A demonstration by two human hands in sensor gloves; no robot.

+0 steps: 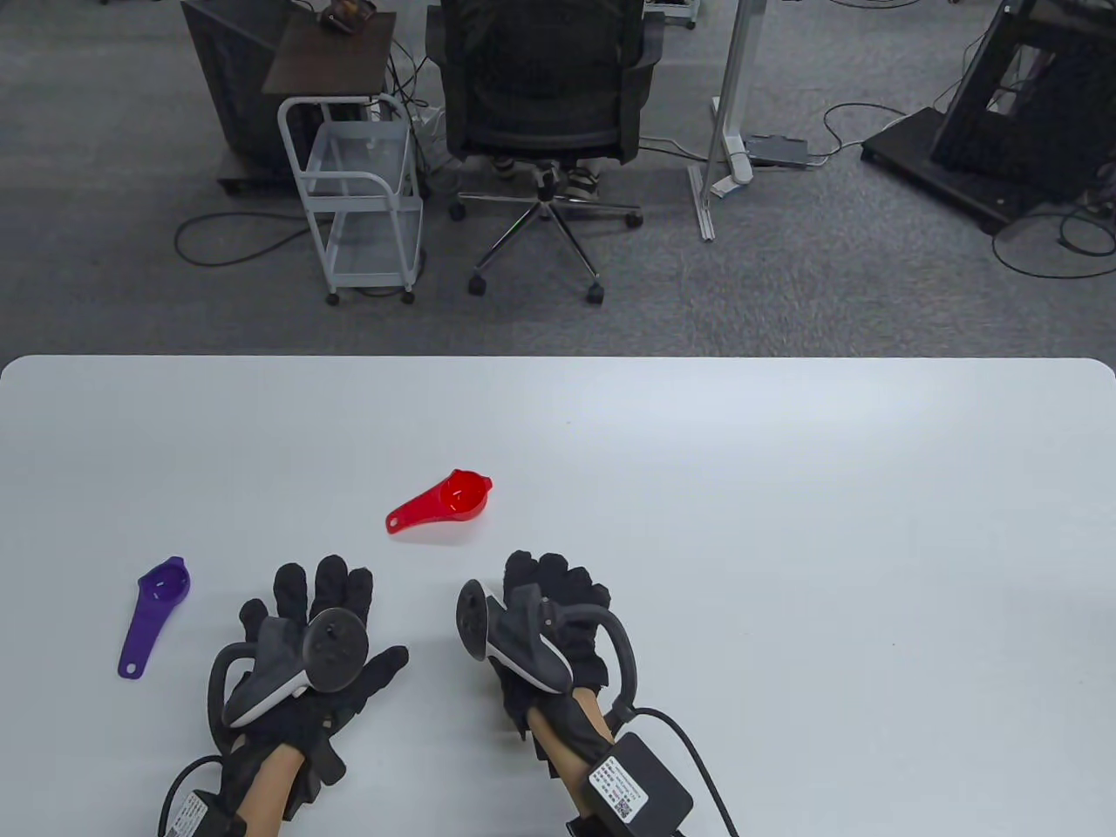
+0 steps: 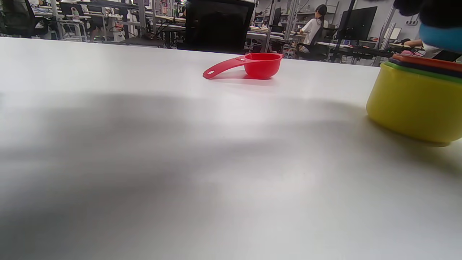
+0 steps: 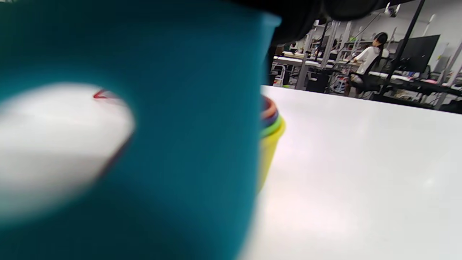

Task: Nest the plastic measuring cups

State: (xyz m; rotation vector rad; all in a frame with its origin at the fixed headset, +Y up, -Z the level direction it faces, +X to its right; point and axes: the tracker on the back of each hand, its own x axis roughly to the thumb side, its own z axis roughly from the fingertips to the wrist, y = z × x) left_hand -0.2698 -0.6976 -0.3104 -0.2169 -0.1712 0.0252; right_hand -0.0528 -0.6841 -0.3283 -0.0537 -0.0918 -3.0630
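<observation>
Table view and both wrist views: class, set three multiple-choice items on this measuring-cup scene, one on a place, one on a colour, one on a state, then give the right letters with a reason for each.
1. Where does the purple cup lie?
A. Left of the left hand
B. Right of the right hand
C. Inside the red cup

2. What colour is the outermost cup of the nested stack?
A. Red
B. Yellow
C. White

3. How does the red cup stand?
A. Upside down
B. Inside the stack
C. Upright, alone on the table

Answers:
1 A: table view shows it left of that hand.
2 B: left wrist view shows a yellow outer wall.
3 C: its open bowl faces up, apart from everything.
</observation>
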